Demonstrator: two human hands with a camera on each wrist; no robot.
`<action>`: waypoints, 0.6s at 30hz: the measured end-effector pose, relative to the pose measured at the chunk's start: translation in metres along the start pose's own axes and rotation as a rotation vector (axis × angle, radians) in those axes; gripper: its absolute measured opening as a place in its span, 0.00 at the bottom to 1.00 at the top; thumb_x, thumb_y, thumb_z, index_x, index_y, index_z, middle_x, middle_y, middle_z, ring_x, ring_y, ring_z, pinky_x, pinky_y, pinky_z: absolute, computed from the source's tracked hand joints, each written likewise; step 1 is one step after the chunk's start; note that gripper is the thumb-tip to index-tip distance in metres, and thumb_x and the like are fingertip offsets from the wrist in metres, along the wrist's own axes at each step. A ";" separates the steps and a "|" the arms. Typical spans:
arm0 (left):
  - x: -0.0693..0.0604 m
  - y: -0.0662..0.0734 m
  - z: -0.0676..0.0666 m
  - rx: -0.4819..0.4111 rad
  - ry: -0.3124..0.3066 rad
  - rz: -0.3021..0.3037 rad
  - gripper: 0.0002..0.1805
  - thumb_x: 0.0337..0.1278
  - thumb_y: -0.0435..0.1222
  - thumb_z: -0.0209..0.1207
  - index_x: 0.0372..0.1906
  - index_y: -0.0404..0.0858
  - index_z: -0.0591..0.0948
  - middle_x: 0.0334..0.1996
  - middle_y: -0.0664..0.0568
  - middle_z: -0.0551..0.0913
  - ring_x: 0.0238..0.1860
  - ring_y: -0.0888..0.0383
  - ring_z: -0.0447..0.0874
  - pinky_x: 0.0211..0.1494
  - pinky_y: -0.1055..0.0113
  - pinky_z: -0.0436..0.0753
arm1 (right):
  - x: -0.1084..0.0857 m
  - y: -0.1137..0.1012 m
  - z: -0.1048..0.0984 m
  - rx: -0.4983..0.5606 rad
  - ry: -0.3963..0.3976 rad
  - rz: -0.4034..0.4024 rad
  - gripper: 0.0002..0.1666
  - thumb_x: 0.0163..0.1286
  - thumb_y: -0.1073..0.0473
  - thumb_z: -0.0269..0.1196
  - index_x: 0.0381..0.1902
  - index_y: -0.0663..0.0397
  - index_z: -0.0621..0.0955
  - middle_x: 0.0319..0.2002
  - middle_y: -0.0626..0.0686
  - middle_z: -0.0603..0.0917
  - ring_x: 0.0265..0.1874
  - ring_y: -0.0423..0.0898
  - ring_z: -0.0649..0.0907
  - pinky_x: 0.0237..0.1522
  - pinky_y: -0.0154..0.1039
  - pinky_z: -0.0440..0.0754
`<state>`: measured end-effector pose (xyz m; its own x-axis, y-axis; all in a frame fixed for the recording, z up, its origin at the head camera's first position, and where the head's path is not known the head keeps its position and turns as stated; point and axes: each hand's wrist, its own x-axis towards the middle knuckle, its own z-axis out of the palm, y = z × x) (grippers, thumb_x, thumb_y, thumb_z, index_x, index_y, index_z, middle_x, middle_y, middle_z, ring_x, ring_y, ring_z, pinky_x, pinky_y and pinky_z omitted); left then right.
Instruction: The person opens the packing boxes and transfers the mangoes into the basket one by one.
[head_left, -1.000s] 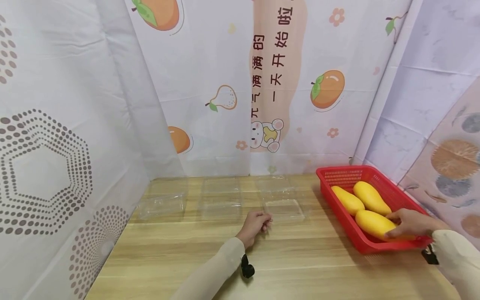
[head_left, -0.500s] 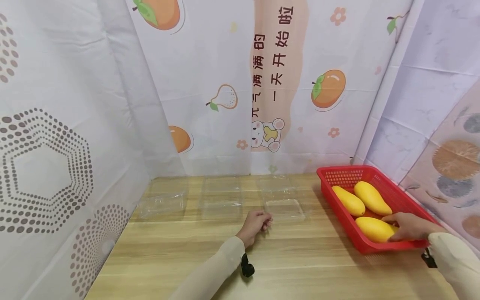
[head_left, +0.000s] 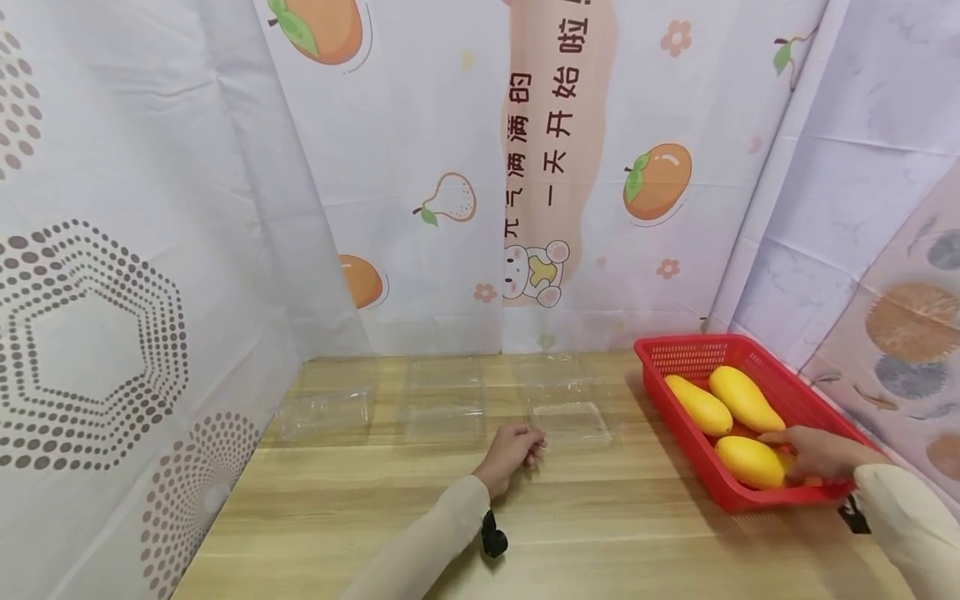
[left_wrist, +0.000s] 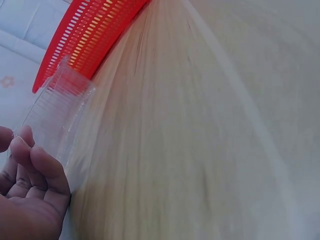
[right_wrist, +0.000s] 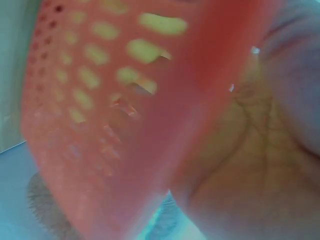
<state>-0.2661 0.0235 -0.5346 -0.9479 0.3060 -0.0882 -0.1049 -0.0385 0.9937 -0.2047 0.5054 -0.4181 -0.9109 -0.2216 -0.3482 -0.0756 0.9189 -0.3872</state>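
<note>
In the head view my right hand (head_left: pixel 821 454) reaches into the red basket (head_left: pixel 686 454) at the right. Its fingers and thumb are around a yellow mango (head_left: pixel 788 463), mostly covered by the hand. Beside it lies another mango (head_left: pixel 750 462), with two more mangoes (head_left: pixel 742 398) behind. The right wrist view shows the palm (right_wrist: pixel 240 135) close to the basket wall; the fingertips are hidden. My left hand (head_left: pixel 512 454) rests on the table, fingers loosely curled, beside a clear plastic container (head_left: pixel 572 422). Whether its fingertips touch the container (left_wrist: pixel 55 107), I cannot tell.
Two more clear containers stand in a row to the left, a middle one (head_left: pixel 444 421) and a far left one (head_left: pixel 327 412). All three have raised lids. A printed curtain (head_left: pixel 420 275) hangs behind the wooden table (head_left: pixel 592 533).
My right hand has drawn slightly right and down inside the basket. The front mango now shows apart from the yellow under that hand. The left hand has stayed in place.
</note>
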 end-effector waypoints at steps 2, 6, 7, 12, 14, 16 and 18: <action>0.000 0.001 -0.002 0.020 -0.008 0.003 0.14 0.72 0.37 0.60 0.43 0.26 0.84 0.30 0.47 0.84 0.24 0.64 0.76 0.26 0.75 0.77 | 0.000 -0.007 -0.003 -0.031 0.046 -0.030 0.42 0.58 0.56 0.77 0.64 0.75 0.76 0.47 0.63 0.83 0.45 0.57 0.80 0.47 0.58 0.85; 0.002 0.004 -0.010 0.061 -0.008 0.017 0.16 0.72 0.38 0.59 0.42 0.26 0.85 0.30 0.47 0.84 0.24 0.64 0.76 0.27 0.75 0.77 | 0.006 -0.023 -0.008 -0.079 0.204 -0.081 0.36 0.63 0.52 0.74 0.59 0.74 0.79 0.49 0.68 0.85 0.45 0.62 0.84 0.46 0.63 0.85; 0.002 0.005 -0.012 0.074 -0.003 0.022 0.16 0.72 0.39 0.59 0.41 0.26 0.85 0.30 0.47 0.84 0.24 0.64 0.76 0.26 0.75 0.76 | 0.009 -0.027 -0.008 -0.080 0.257 -0.092 0.33 0.64 0.52 0.74 0.58 0.73 0.81 0.48 0.68 0.86 0.44 0.63 0.85 0.45 0.62 0.86; 0.000 0.010 -0.020 0.135 0.032 0.050 0.16 0.72 0.39 0.59 0.35 0.30 0.85 0.28 0.47 0.84 0.23 0.63 0.75 0.26 0.74 0.75 | 0.018 -0.054 -0.012 -0.071 0.504 -0.157 0.22 0.68 0.56 0.71 0.52 0.69 0.84 0.41 0.63 0.87 0.37 0.59 0.86 0.39 0.58 0.87; 0.000 0.012 -0.022 0.167 0.027 0.065 0.16 0.73 0.39 0.59 0.33 0.31 0.85 0.26 0.48 0.84 0.22 0.63 0.75 0.25 0.73 0.75 | 0.020 -0.065 -0.012 -0.071 0.570 -0.169 0.21 0.69 0.55 0.70 0.51 0.67 0.84 0.41 0.64 0.87 0.37 0.59 0.85 0.39 0.59 0.87; -0.001 0.017 -0.025 0.223 0.003 0.089 0.17 0.74 0.40 0.59 0.31 0.32 0.85 0.24 0.50 0.84 0.21 0.62 0.75 0.24 0.73 0.75 | 0.022 -0.077 -0.010 -0.067 0.639 -0.172 0.20 0.70 0.54 0.69 0.50 0.65 0.85 0.41 0.64 0.87 0.37 0.60 0.85 0.39 0.59 0.87; -0.003 0.024 -0.029 0.298 -0.034 0.130 0.19 0.75 0.42 0.59 0.31 0.32 0.85 0.23 0.51 0.84 0.19 0.61 0.74 0.22 0.71 0.75 | 0.024 -0.087 -0.007 -0.053 0.705 -0.180 0.19 0.71 0.53 0.68 0.49 0.64 0.86 0.41 0.63 0.88 0.38 0.60 0.85 0.38 0.56 0.87</action>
<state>-0.2748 -0.0060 -0.5125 -0.9364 0.3488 0.0384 0.1142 0.1994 0.9732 -0.2230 0.4223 -0.3865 -0.9260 -0.1242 0.3564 -0.2518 0.9067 -0.3383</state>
